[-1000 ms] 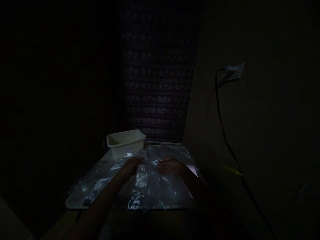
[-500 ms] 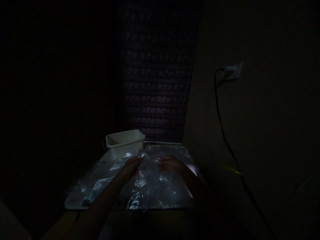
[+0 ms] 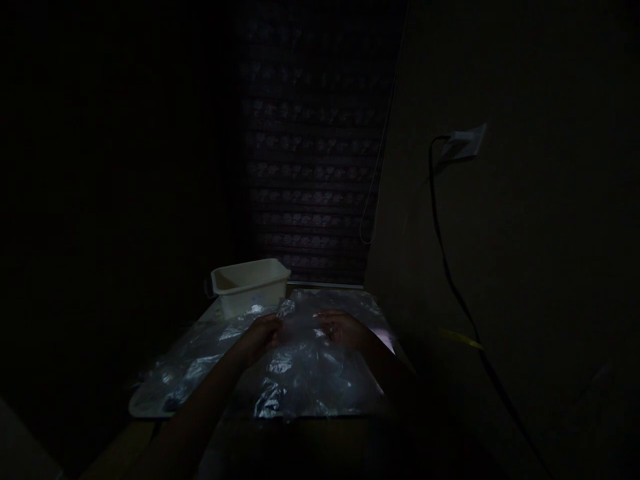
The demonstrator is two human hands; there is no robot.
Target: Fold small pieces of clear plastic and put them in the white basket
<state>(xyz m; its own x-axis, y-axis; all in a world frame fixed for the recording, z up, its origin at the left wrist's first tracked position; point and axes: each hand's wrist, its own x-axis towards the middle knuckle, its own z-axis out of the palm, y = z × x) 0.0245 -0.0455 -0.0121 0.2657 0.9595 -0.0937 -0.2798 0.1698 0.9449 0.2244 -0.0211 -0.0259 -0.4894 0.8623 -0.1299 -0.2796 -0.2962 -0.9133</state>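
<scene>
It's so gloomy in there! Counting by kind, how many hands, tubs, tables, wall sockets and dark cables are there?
Hands (left hand, right hand): 2
Tub: 1
Table: 1
Wall socket: 1
Dark cable: 1
Total: 6
The clear plastic is too dim and jumbled to count.

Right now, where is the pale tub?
In the head view, the pale tub stands at the table's far left, beyond the left hand and near the patterned blind's foot.
</scene>
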